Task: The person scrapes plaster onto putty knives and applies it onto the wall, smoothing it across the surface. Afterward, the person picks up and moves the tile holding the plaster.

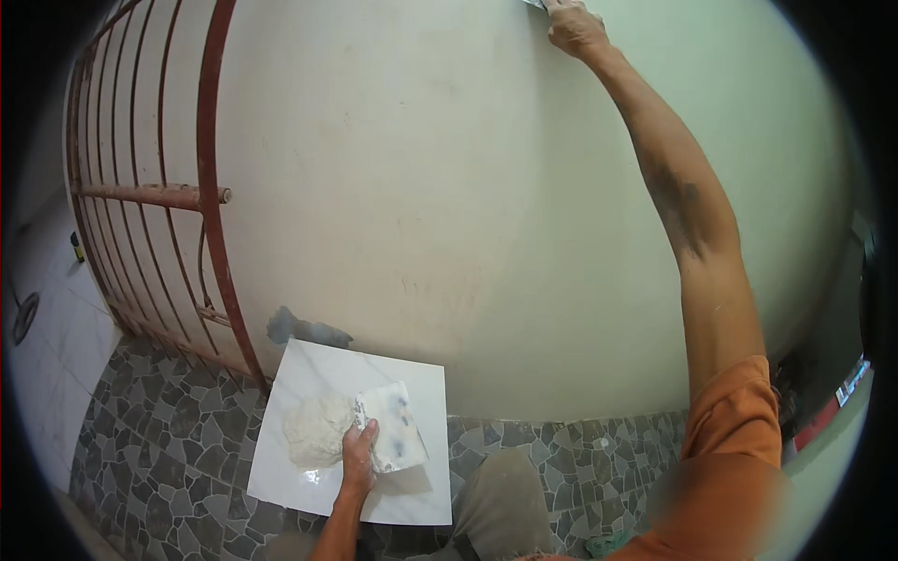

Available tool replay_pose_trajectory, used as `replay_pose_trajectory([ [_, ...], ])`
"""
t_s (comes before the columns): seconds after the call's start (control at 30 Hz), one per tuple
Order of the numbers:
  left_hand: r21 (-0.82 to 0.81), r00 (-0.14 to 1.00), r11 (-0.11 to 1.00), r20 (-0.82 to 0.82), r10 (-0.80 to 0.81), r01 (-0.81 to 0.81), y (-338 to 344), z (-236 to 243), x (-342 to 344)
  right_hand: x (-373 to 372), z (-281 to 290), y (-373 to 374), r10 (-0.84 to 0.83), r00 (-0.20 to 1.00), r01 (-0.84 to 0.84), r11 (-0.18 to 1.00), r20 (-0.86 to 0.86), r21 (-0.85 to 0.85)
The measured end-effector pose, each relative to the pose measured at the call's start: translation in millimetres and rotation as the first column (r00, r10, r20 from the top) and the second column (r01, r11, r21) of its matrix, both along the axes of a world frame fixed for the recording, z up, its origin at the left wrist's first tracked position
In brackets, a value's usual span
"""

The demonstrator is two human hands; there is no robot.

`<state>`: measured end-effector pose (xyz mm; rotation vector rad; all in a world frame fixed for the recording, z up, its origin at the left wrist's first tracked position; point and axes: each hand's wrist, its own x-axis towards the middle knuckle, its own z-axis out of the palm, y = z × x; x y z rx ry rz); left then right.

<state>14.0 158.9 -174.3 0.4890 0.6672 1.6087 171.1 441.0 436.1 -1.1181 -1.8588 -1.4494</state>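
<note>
My left hand [357, 453] is closed around the edge of a flat, roughly square plate [400, 432], smeared white with grey spots, like a wide scraper. It hovers over or rests on a white marbled tile [281, 481]; I cannot tell which. Beside the plate, a heap of off-white putty [318, 428] lies on the tile. My right arm reaches far up along the pale wall [402, 168]. At the top edge of the view my right hand [577, 30] grips a metal-bladed scraper [534, 3], mostly cut off by the picture's edge.
A reddish-brown barred gate [208, 168] stands at the left. Below lies a stone-patterned floor [178, 486], with my knee [505, 500] beside the tile. A dark grey patch [309, 329] marks the wall's foot. Dark and red items [823, 416] stand at the far right.
</note>
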Motion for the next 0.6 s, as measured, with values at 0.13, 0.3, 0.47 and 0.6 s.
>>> replay_pose_trajectory([
  [0.13,-0.014,1.0,1.0,-0.017,0.006,-0.006,3.7,-10.1,0.4,-3.6,-66.7,0.5,-0.097,0.995,0.097,0.994,-0.007,-0.044],
  [0.3,-0.02,1.0,1.0,-0.02,-0.017,0.017,3.5,-3.0,1.1,14.5,-139.0,11.3,0.003,0.987,-0.045,0.966,0.161,0.256],
  [0.47,-0.038,0.999,0.999,-0.024,-0.022,0.021,5.7,-4.1,4.6,32.5,-211.3,35.1,0.012,0.976,-0.086,0.938,0.217,0.335],
  [0.6,-0.046,0.999,0.999,-0.026,-0.02,0.018,6.4,-12.2,3.4,34.5,-280.4,29.2,-0.004,0.979,-0.057,0.955,0.205,0.292],
])
